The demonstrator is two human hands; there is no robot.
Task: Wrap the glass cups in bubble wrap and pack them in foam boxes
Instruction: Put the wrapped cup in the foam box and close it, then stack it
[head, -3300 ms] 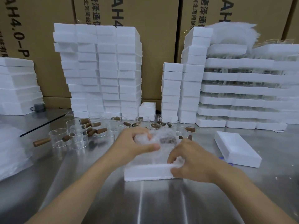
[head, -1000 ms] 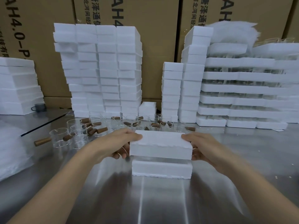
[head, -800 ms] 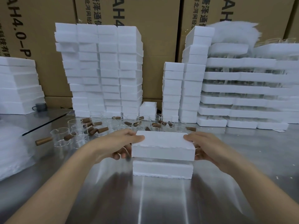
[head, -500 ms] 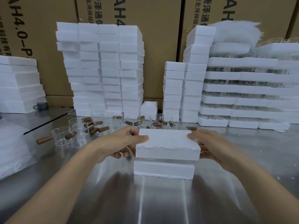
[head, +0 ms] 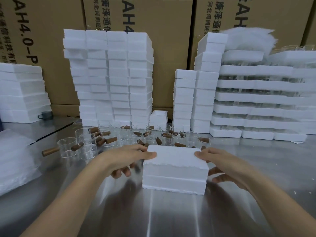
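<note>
The foam lid (head: 174, 156) sat flush on the foam base (head: 173, 184), mid steel table (head: 171, 218) before me. My left hand (head: 126, 158) gripped the lid's left end, thumb on top, fingers curled beside it. My right hand (head: 220, 163) gripped the right end likewise. Glass cups (head: 119, 139) stood just behind, with stacked foam boxes (head: 111, 74) beyond.

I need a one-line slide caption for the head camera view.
Left hand and right hand hold a white foam lid seated on its white foam base, clear wooden-handled glass cups behind.
</note>
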